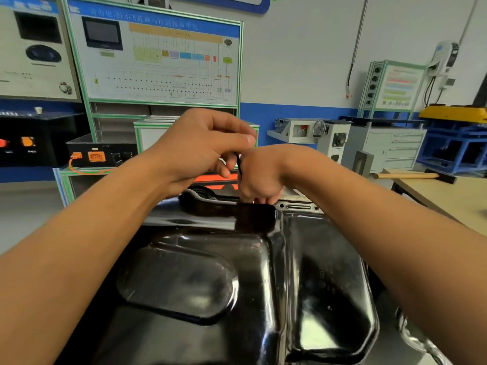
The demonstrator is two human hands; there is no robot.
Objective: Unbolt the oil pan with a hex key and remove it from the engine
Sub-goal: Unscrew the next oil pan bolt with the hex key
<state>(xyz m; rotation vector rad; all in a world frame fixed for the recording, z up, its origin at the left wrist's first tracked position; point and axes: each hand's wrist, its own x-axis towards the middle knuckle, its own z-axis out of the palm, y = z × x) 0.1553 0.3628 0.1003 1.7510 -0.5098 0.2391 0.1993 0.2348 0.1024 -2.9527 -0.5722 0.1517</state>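
Hex key (238,164) mostly hidden between left hand (200,143) and right hand (259,175); oil pan (237,285) cut off below.

Both forearms extended forward, converging. Left hand (200,146) raised, thumb and curled fingers pinching hex key (238,164). Right hand (259,177) flexed downward, fingers curled under, grasp unclear.

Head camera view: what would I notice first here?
The big glossy black oil pan fills the lower middle. Above its far edge, the left hand pinches the top of a thin black hex key, while the right hand curls around its lower part. A hammer lies on the table at right.
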